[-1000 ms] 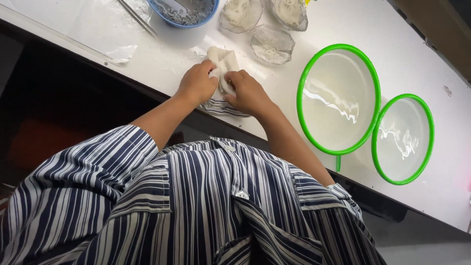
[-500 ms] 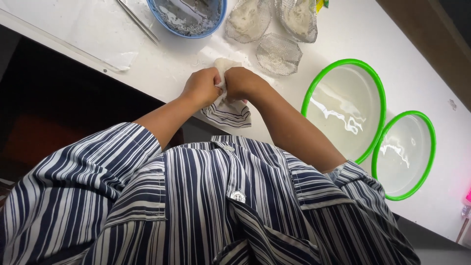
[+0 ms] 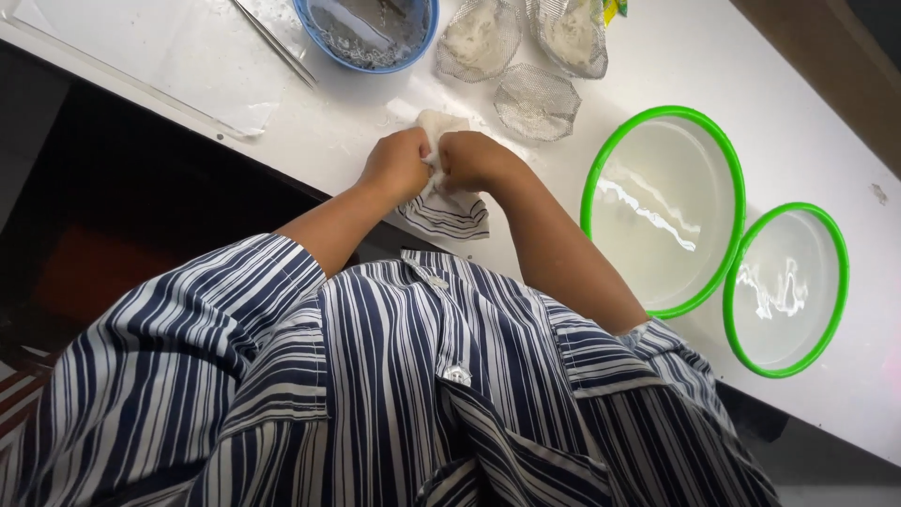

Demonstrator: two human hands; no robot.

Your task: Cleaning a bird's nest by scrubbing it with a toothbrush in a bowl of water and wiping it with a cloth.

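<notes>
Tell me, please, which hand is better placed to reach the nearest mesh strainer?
Probably the right hand: it sits just below the mesh strainer, while the left hand is farther off. Both grip the cloth.

Cloth (image 3: pixel 441 202) lies at the near edge of the bench (image 3: pixel 676 56), partly overhanging it, between left hand (image 3: pixel 399 164) and right hand (image 3: pixel 474 160). Behind the hands: bowl (image 3: pixel 366 33), with three mesh strainers (image 3: pixel 535 99) to its right. Tweezers (image 3: pixel 274 42) lie left of the bowl. Right of the hands: large basin (image 3: pixel 664 208), then small basin (image 3: pixel 786 289), side by side.
</notes>
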